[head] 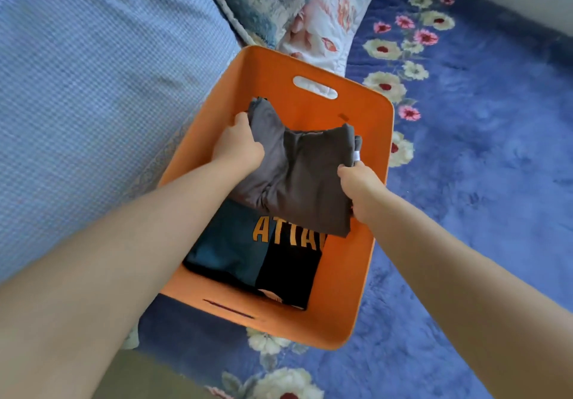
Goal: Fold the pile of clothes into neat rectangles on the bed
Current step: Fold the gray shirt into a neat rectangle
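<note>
Bedroom: floral bedspread [465, 150], pillows [325, 17]

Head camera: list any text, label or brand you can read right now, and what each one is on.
"ATTA": orange capitals on the folded teal-and-black shirt in the orange basket; the word continues under the grey garment held by the left hand and right hand.
White tag on the grey garment: too small to read.
Nothing else.

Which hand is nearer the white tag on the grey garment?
Right. The right hand grips the grey garment just below the white tag; the left hand holds the opposite edge.
</note>
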Motion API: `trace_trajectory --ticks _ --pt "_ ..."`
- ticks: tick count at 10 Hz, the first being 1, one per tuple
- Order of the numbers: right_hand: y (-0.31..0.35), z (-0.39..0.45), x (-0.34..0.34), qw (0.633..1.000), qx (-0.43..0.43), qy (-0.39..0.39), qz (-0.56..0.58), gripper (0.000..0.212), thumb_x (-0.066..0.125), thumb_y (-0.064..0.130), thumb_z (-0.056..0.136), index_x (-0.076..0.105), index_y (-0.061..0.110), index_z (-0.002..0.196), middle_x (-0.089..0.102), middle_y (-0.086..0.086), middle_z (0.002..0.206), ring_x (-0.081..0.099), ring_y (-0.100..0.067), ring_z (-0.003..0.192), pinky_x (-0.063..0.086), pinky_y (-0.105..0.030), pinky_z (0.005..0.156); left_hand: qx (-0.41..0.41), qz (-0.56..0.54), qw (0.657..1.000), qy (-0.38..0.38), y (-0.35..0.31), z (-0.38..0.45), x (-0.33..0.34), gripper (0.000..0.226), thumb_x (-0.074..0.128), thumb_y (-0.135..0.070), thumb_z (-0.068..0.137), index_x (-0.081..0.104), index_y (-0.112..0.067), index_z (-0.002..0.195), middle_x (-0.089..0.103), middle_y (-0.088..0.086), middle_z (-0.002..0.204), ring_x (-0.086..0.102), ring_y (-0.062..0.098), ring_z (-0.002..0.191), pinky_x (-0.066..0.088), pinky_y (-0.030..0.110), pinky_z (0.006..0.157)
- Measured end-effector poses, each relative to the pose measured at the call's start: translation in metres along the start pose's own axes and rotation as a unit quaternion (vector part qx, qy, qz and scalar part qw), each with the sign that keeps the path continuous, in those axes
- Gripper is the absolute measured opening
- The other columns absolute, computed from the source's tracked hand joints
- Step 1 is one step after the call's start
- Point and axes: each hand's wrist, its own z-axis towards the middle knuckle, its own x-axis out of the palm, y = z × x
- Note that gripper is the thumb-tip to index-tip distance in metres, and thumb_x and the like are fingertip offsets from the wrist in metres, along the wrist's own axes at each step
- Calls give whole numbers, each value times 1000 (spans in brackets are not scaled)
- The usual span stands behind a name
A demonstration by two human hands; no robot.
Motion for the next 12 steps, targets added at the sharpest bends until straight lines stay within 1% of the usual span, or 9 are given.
trace_trajectory --ticks 1,2,3,4,5,6,7,9,12 --pt "20 20 3 997 31 -45 55 39 30 13 100 35 1 137 43 -16 138 43 -29 126 44 -19 78 7 0 1000 -5 -4 22 8 44 43 -7 90 30 -5 132 48 19 125 50 36 110 41 39 85" --pt "33 30 3 991 109 -62 -49 40 27 18 101 35 6 138 41 -11 141 40 -27 129 42 -7 67 25 3 1000 10 -6 41 16 41 44 -7 90 30 -3 129 49 21 121 50 37 107 39 37 78" --pt "27 43 11 822 -38 -41 -567 43 34 24 101 38 2 137 41 -13 141 35 -29 132 29 -29 104 43 8 999 17 -4 54 26 43 46 -5 89 29 -2 129 49 23 119 51 38 106 41 40 83" --pt "19 59 19 985 64 -105 -119 45 38 12 98 29 5 141 39 -14 141 38 -30 129 31 -30 101 31 76 997 0 2 62 35 55 50 -5 88 25 -4 136 44 23 126 47 38 113 39 41 91" --pt "5 63 29 956 -54 -210 -196 75 47 0 90 1 9 148 20 -17 149 27 -31 136 21 -36 112 92 231 968 -48 13 62 44 73 55 -2 85 13 -8 145 25 20 142 29 35 129 29 36 103" --pt "-8 72 37 881 -205 -256 -340 62 38 -6 90 13 1 146 2 -20 154 0 -35 143 -10 -39 112 205 249 945 -56 21 61 52 63 46 5 83 26 0 142 19 24 149 17 40 138 20 45 111" --pt "-11 77 43 872 -217 -238 -369 50 31 -4 93 24 -3 143 4 -18 155 -6 -31 144 -17 -36 109 327 200 921 -73 20 63 72 45 54 12 71 56 12 115 49 34 127 44 51 121 36 57 97" --pt "-27 97 51 915 -142 -222 -305 59 30 4 93 8 6 148 -1 -11 156 -9 -24 144 -15 -27 110 215 233 948 26 18 64 94 54 34 -27 98 22 -5 146 15 15 154 5 30 143 0 40 115" --pt "-42 134 73 932 -117 -207 -273 68 7 34 85 13 8 148 5 -6 157 -3 -18 144 -12 -23 111 100 340 935 -7 34 66 105 61 25 -28 95 6 -3 148 3 19 155 -2 34 143 -3 45 115"
